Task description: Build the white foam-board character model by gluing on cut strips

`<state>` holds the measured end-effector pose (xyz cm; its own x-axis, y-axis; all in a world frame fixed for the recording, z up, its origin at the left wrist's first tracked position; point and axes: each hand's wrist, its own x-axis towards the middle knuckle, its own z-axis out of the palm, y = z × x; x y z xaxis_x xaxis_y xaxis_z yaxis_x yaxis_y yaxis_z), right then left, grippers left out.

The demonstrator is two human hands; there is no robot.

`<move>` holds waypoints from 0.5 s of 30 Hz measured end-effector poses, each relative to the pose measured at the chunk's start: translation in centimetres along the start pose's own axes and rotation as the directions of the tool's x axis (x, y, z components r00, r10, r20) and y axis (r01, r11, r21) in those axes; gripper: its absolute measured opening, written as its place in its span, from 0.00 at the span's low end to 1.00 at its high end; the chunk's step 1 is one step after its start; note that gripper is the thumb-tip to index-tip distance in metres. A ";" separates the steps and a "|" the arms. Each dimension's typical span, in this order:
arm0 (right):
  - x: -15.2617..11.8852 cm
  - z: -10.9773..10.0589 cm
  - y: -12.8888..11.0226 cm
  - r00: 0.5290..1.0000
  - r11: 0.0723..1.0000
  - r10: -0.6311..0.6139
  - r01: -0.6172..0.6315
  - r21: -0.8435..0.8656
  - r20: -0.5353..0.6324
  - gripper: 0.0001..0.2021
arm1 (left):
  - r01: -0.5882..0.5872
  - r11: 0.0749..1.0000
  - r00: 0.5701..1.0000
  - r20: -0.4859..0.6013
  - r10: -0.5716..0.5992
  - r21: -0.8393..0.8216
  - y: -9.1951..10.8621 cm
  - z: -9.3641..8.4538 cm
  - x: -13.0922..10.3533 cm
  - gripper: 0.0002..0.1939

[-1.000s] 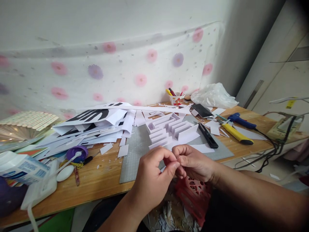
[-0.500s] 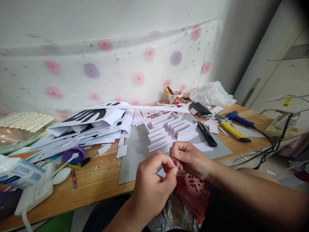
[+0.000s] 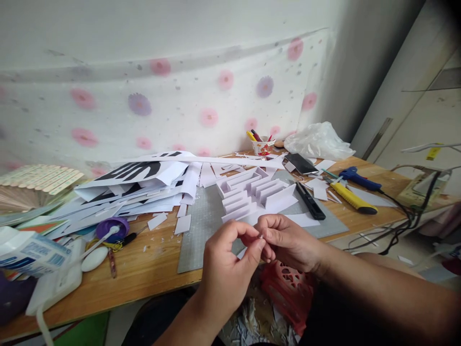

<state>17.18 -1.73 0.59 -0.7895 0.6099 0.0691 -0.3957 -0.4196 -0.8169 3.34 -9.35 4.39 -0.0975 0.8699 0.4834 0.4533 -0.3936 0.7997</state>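
Observation:
My left hand [image 3: 230,264] and my right hand [image 3: 290,242] meet over the front edge of the desk, thumbs and fingertips pinched together. A tiny whitish bit [image 3: 261,236] shows between the fingertips; it is too small to name. Just beyond my hands, a white card model [image 3: 252,192] with several upright strips and walls stands on the grey cutting mat [image 3: 194,240]. To its right lies a black snap-off knife [image 3: 310,199]. Beneath my hands is a red openwork plastic basket [image 3: 288,293], with paper scraps beside it.
Piled paper sheets [image 3: 144,182] cover the left side. A yellow-handled utility knife [image 3: 355,197], a blue glue gun [image 3: 360,179] with its cord, and a phone [image 3: 301,164] lie right. Behind stand a pen cup [image 3: 262,145] and a plastic bag [image 3: 320,139]. A purple cup [image 3: 115,229] lies left.
My fingertips have drawn closer together, and a small whitish bit now shows between them. The view has shifted slightly; the things on the desk stay in place.

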 end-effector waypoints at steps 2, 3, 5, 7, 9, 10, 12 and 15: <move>0.0 0.0 0.1 1.000 1.000 0.010 -0.010 -0.007 0.003 0.16 | -0.005 1.000 1.000 0.016 0.005 0.007 0.0 0.0 0.0 0.03; 0.0 0.0 0.1 1.000 1.000 0.011 -0.011 -0.013 0.004 0.16 | -0.013 1.000 1.000 0.022 0.013 0.012 0.1 -0.1 0.0 0.03; 0.1 0.1 0.1 1.000 1.000 0.002 -0.002 -0.028 0.004 0.16 | -0.035 0.999 0.999 0.020 0.034 0.037 0.1 -0.1 0.0 0.04; 0.2 0.1 0.0 1.000 0.999 -0.013 0.013 -0.052 -0.002 0.16 | -0.061 0.995 0.998 0.010 0.060 0.073 0.1 -0.2 0.0 0.05; 0.2 0.0 -0.1 1.000 0.996 -0.030 0.029 -0.088 -0.008 0.15 | -0.081 0.991 0.997 -0.002 0.082 0.107 0.1 -0.2 0.0 0.05; 0.2 -0.1 -0.1 0.999 0.994 -0.038 0.037 -0.107 -0.010 0.15 | -0.088 0.989 0.996 -0.002 0.089 0.119 0.0 -0.2 0.0 0.06; 0.2 -0.2 -0.1 0.999 0.989 -0.049 0.049 -0.139 -0.002 0.15 | -0.090 0.987 0.996 0.008 0.090 0.132 0.1 -0.2 0.0 0.06; 0.2 -0.3 -0.1 0.998 0.985 -0.060 0.062 -0.162 0.018 0.14 | -0.086 0.987 0.996 0.021 0.084 0.133 0.3 -0.2 0.1 0.07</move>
<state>17.23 -1.37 0.53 -0.7727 0.6218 0.1280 -0.3626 -0.2668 -0.8929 3.31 -9.46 4.74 -0.0410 0.8399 0.5412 0.5734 -0.4238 0.7011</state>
